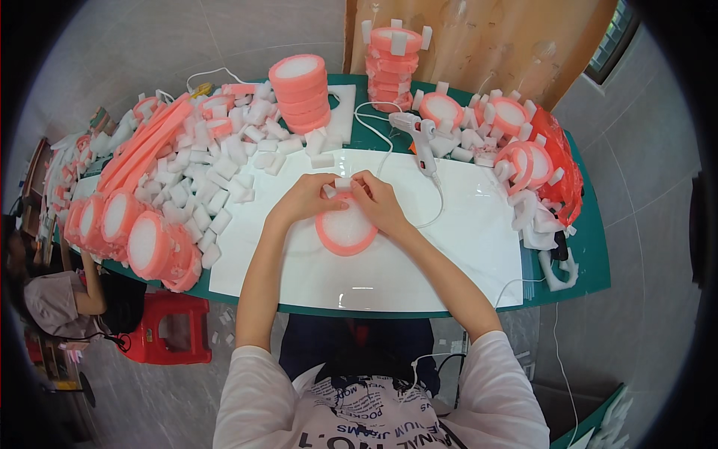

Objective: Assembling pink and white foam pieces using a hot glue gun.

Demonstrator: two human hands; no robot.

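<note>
A round white foam disc with a pink foam rim (346, 245) lies on the white board in front of me. At its far edge stands a small white foam block (342, 183), with my fingers on both sides of it. My left hand (314, 197) is closed on the block's left side, its thumb lying over the disc. From the right, my right hand (380, 203) pinches the same block, with its thumb and fingertips close to the rim. The fingers partly hide the block's lower part and the far rim.
A white glue gun (420, 136) with a cable lies beyond my right hand. Loose white foam blocks (217, 176) heap up on the left, near pink foam strips (146, 150) and stacked pink-rimmed discs (299, 93). A red plastic bag (565, 168) sits far right. Another person (56, 303) is at the left.
</note>
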